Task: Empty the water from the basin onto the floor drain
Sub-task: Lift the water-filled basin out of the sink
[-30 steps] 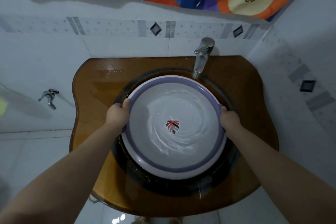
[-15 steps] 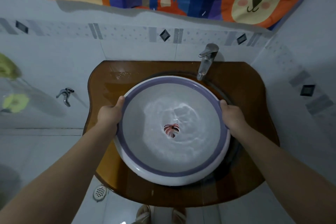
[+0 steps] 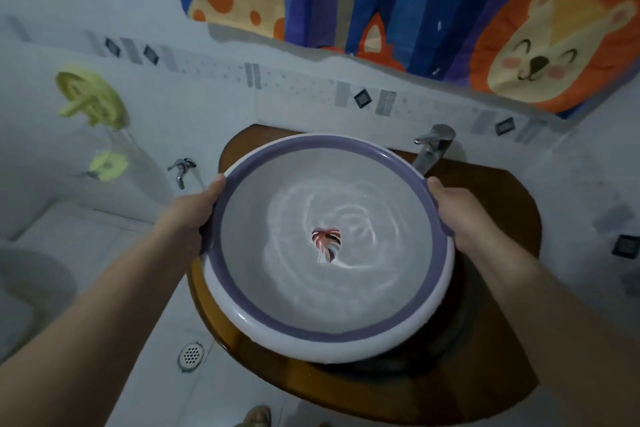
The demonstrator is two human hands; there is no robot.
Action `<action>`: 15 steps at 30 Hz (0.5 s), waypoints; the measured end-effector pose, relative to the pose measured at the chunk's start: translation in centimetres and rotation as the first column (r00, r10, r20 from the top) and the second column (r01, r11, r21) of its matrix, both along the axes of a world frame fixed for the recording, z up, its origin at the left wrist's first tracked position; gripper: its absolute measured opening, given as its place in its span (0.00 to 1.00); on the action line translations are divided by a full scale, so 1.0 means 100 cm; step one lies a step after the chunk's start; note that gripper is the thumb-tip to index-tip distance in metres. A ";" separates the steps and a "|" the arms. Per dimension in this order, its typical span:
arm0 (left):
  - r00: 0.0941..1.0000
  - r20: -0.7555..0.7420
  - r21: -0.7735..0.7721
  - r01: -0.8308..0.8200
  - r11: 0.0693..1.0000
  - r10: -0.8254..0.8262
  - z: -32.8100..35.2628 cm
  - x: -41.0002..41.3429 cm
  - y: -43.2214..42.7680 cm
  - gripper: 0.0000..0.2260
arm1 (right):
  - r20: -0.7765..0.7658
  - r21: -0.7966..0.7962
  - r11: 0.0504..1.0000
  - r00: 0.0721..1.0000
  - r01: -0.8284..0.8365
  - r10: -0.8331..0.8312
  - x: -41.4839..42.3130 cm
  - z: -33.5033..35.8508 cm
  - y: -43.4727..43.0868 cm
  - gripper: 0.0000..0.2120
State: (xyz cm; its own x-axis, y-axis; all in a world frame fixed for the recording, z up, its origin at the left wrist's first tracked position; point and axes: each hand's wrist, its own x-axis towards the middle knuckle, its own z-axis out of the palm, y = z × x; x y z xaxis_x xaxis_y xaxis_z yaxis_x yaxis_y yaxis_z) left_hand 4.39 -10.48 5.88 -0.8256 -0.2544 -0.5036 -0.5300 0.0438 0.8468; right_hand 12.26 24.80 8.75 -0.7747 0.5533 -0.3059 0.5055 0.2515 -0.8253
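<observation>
Both bare arms are reaching forward and out, elbows a bit bent. The left hand (image 3: 194, 215) is gripping the left side of the basin (image 3: 242, 312) rim, thumb on top and fingers tucked underneath. The right hand (image 3: 460, 215) is clamping the opposite side the same way, thumb lying along the rim.
</observation>
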 end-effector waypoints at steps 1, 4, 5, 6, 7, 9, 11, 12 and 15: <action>0.999 -0.022 0.025 -0.036 0.999 0.036 0.002 0.006 -0.005 0.30 | -0.015 -0.013 0.999 0.999 -0.031 0.031 -0.004 0.004 -0.003 0.18; 0.994 -0.054 0.104 -0.089 0.991 0.095 0.008 0.023 -0.021 0.25 | -0.061 -0.035 0.993 0.992 -0.115 0.113 -0.016 0.011 -0.017 0.17; 0.994 -0.037 0.129 -0.095 0.987 0.101 0.010 0.029 -0.026 0.25 | -0.071 -0.029 0.989 0.988 -0.142 0.140 -0.020 0.013 -0.021 0.17; 0.993 -0.024 0.148 -0.111 0.983 0.116 0.013 0.035 -0.033 0.26 | -0.079 -0.019 0.985 0.982 -0.174 0.172 -0.026 0.014 -0.029 0.18; 0.990 -0.019 0.158 -0.134 0.978 0.139 0.016 0.040 -0.039 0.24 | -0.082 -0.011 0.979 0.976 -0.203 0.202 -0.030 0.015 -0.036 0.18; 0.980 -0.042 0.153 -0.187 0.970 0.196 0.022 0.049 -0.054 0.19 | -0.076 -0.014 0.969 0.966 -0.248 0.246 -0.038 0.015 -0.052 0.18; 0.968 -0.051 0.141 -0.235 0.962 0.245 0.025 0.059 -0.071 0.18 | -0.073 -0.009 0.959 0.956 -0.285 0.283 -0.044 0.013 -0.071 0.18; 0.963 -0.051 0.156 -0.252 0.955 0.263 0.025 0.064 -0.079 0.18 | -0.072 -0.006 0.954 0.952 -0.300 0.299 -0.047 0.012 -0.080 0.19; 0.924 -0.086 0.172 -0.355 0.919 0.373 0.022 0.079 -0.111 0.15 | -0.070 -0.029 0.931 0.929 -0.365 0.362 -0.056 0.008 -0.120 0.20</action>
State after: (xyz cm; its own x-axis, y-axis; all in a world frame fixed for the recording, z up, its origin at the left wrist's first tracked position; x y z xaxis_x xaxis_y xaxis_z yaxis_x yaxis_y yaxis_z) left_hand 12.33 -21.63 8.11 -0.7445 -0.4769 -0.4672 -0.3841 -0.2665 0.8840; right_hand 6.62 12.82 9.59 -0.9387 0.2179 -0.2670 0.3330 0.3735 -0.8658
